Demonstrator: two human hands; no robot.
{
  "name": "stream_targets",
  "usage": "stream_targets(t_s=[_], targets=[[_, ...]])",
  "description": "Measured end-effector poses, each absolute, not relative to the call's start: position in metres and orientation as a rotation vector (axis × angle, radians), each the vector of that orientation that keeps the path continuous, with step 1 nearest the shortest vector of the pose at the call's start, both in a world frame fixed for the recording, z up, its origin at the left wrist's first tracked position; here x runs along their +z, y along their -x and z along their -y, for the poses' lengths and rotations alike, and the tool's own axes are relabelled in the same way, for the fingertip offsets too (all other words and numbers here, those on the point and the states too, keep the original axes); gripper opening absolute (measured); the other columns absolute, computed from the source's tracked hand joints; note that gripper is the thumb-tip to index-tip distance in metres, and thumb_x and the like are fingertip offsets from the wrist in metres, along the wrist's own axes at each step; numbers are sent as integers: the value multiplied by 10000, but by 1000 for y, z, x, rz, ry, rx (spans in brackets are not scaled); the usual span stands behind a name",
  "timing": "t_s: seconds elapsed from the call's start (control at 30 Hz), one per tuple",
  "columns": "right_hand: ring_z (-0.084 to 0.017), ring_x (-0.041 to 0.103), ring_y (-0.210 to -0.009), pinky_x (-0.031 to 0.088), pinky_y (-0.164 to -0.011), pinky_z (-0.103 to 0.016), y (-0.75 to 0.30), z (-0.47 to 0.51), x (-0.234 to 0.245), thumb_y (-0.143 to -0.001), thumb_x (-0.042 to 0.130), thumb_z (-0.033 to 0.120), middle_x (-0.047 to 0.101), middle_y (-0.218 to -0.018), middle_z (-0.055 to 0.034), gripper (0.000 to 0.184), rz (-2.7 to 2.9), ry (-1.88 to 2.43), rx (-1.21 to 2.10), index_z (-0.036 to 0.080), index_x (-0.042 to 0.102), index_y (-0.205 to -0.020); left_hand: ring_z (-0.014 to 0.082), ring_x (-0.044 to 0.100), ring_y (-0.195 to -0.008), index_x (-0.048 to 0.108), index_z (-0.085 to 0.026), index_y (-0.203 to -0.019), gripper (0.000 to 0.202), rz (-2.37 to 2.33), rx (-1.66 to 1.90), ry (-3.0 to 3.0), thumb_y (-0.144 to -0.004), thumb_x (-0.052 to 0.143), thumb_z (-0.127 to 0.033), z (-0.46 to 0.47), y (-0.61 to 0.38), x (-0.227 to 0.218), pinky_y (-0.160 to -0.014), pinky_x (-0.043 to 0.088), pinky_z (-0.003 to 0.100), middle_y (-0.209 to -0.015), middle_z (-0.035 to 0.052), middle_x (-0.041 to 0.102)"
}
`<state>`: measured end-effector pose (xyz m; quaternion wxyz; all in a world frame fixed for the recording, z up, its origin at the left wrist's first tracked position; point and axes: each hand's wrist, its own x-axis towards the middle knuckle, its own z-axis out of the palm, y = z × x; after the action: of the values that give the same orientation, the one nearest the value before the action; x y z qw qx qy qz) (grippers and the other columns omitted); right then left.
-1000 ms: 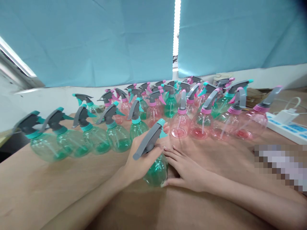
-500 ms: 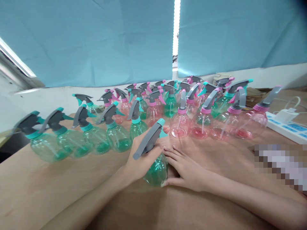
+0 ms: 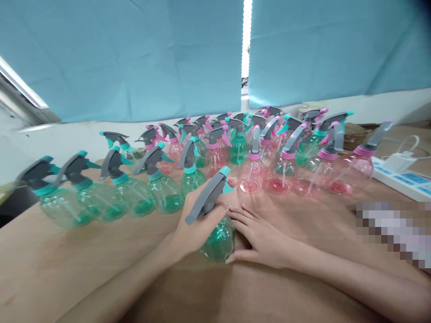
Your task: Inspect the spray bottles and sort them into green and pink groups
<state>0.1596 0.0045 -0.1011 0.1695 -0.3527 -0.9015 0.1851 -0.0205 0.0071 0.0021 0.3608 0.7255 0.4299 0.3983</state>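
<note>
One green spray bottle point(image 3: 218, 240) on counter point(image 3: 269, 296), between both hands; left hand point(image 3: 198, 234) nearer, curled round its neck, gripping; right hand point(image 3: 261, 235) spread just right of body, fingertips perhaps touching; long axis roughly upright, spray head point(image 3: 208, 198) slanting, nozzle point(image 3: 225, 171) away and rightward

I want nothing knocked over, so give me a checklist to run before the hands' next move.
1. Left hand wrapped around the neck of the green spray bottle: ok.
2. Right hand gripping it: not ok; open beside it.
3. Trigger head screwed down: cannot tell; the joint is hidden.
4. Front row of green spray bottles standing: ok.
5. Front pink spray bottles standing: ok.
6. Power strip apart from the held bottle: ok.
</note>
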Motion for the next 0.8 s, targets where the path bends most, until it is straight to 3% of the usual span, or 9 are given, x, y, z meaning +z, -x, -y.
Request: stream_targets(t_s=[0.3, 0.5, 0.8], targets=[[-328, 261, -1428, 205, -1171, -518, -163, -5, -101, -826, 492, 722, 334, -1535, -152, 884, 2562, 1012, 539, 124, 377, -1468, 124, 351, -557, 537, -237, -901, 172, -1125, 1040, -1915, -746, 489, -181, -6, 21, 2, -527, 291, 247, -615, -63, 370], [-326, 269, -1426, 189, -1173, -531, -173, -3, -98, -815, 475, 745, 336, -1538, -116, 867, 2549, 1055, 547, 170, 404, -1459, 129, 347, -528, 571, -278, -1064, 360, -1150, 983, -1974, -739, 462, -169, -8, 22, 4, -548, 307, 260, -595, -69, 379], [-336, 293, -1415, 216, -1160, -552, -191, -2, -106, -807, 519, 725, 376, -1514, -125, 841, 2489, 1136, 496, 179, 434, -1441, 130, 362, -504, 567, -255, -884, 200, -1159, 1015, -1951, -724, 466, -189, -7, 20, 5, -527, 291, 270, -564, -67, 404]])
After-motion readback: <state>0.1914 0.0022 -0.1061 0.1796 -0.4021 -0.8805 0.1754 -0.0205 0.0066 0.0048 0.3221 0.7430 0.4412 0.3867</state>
